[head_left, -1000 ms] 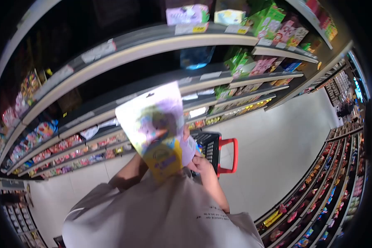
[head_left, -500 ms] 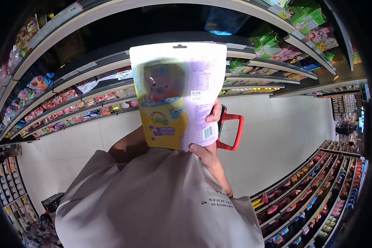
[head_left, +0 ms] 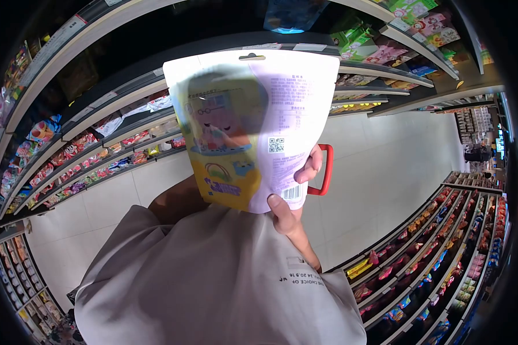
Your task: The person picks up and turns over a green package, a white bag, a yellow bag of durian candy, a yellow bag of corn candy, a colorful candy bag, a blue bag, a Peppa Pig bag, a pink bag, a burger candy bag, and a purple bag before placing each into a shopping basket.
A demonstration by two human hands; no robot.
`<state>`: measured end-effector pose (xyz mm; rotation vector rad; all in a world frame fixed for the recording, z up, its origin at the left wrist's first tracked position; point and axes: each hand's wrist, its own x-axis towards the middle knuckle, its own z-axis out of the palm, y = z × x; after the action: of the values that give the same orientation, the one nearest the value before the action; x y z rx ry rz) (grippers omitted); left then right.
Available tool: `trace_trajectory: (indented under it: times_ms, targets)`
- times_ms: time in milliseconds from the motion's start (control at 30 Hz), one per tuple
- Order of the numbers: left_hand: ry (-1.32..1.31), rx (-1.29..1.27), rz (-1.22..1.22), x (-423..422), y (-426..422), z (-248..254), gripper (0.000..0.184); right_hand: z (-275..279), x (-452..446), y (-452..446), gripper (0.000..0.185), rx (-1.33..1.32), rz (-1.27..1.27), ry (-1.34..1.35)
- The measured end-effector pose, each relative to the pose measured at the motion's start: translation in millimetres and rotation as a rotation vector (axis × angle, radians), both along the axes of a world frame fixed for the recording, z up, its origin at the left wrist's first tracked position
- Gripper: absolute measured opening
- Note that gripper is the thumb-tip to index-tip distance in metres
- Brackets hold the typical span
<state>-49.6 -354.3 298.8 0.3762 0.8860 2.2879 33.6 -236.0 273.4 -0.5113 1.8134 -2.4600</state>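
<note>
A stand-up pouch (head_left: 256, 172), purple-white and yellow with a cartoon pig picture, is held upright before me. Its back panel shows small print, a QR code and a barcode, and a hang hole is cut in the top edge. My right hand (head_left: 286, 218) grips the lower right corner, thumb on the front and fingertips curled over the side edge. The left forearm (head_left: 178, 198) runs behind the pouch, which hides my left hand. A red handle (head_left: 328, 169) sticks out just right of the pouch; what it belongs to is mostly hidden.
Shelves of colourful packets (head_left: 80, 144) curve along the left and top. Green and pink packages (head_left: 360, 43) fill a shelf at upper right. Another packed rack (head_left: 426, 270) stands at lower right. Pale tiled floor (head_left: 380, 167) lies between, and a person (head_left: 476, 154) is far off.
The pouch has come slightly closer and looks larger, its top tilted a little more toward me. My right hand keeps its grip. Less of the red handle shows now.
</note>
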Motion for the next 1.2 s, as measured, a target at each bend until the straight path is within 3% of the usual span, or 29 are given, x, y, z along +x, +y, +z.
trace_trajectory:
  times_ms: [833, 1200]
  targets:
    - [-0.122, 0.658, -0.156, 0, 8, 4, 0.037, -5, -2, -5, 0.060, -0.055, 0.021, -0.103]
    - [-0.066, 0.606, -0.190, 2, -3, 0, 0.054, -7, -2, -4, 0.061, -0.086, 0.028, -0.151]
